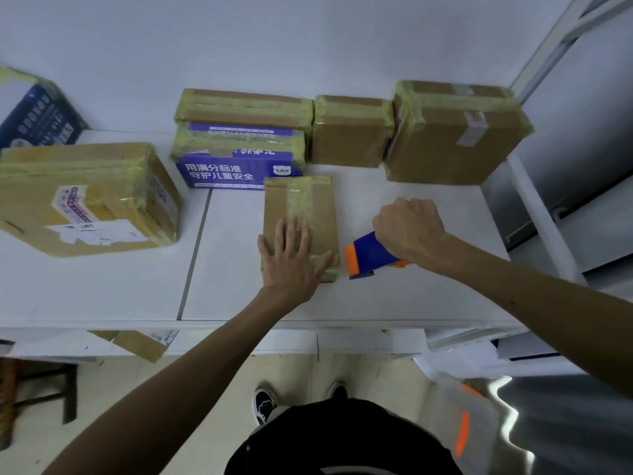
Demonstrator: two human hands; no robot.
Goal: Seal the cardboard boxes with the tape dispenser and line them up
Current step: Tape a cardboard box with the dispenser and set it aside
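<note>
A small brown cardboard box [301,207] lies flat on the white table [102,289], with a strip of yellowish tape along its top. My left hand [291,258] presses flat on its near end, fingers spread and straight. My right hand [407,228] grips the handle of a blue and orange tape dispenser [368,255], which stands on the table just right of the box. Along the wall stand taped boxes in a row: a brown and purple stack [239,142], a small brown box [351,132] and a larger brown box [455,132].
A big taped box with labels [85,197] sits at the left, a dark blue box [37,114] behind it. A white shelf frame [534,207] borders the table's right side. Below the table edge lie another box [140,344] and a plastic bag [462,419].
</note>
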